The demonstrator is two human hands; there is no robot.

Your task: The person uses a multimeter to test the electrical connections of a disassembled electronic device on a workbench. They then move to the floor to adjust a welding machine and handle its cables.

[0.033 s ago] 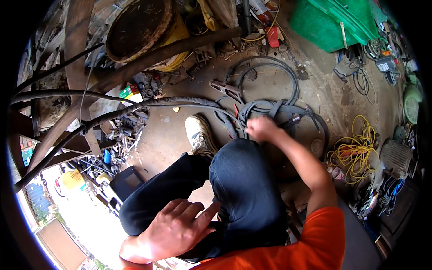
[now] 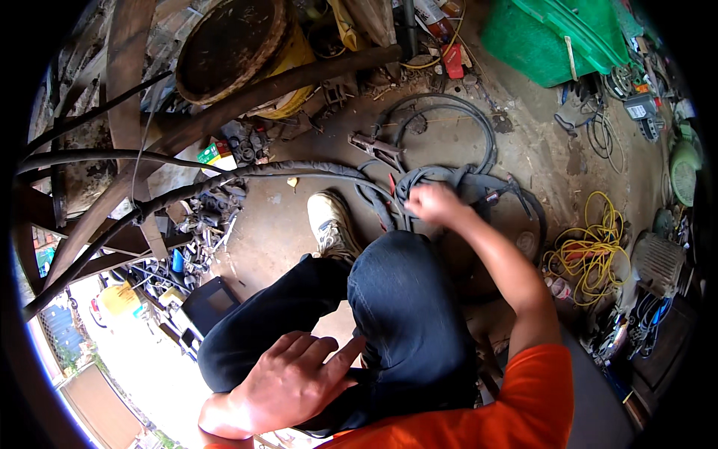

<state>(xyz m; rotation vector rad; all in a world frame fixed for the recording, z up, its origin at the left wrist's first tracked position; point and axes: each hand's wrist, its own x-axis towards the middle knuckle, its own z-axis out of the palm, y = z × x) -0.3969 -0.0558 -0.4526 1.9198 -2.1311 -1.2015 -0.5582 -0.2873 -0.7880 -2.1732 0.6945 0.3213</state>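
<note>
My right hand [image 2: 436, 203] is closed above a loose coil of dark cable [image 2: 479, 179] on the floor; what its fingers hold, if anything, is hidden under them. Beyond the coil lies a rusty metal clamp [image 2: 376, 152], next to a wide loop of the cable. My left hand [image 2: 295, 378] hangs over my bent legs, index finger stretched out and the others loosely curled, with nothing visible in it. Just left of the coil stands my shoe [image 2: 329, 224], below my jeans knee [image 2: 407, 299].
A wrapped hose [image 2: 284, 168] crosses from the left to the coil. A yellow bucket [image 2: 292, 97] stands at the far left, a green bin [image 2: 553, 45] at the far right. On the right lie a tangled yellow cord [image 2: 598, 254] and a grey motor [image 2: 658, 266]. Metal parts [image 2: 209, 213] litter the left.
My right hand has shifted slightly away from me over the cable coil, still closed. The left hand has not visibly moved.
</note>
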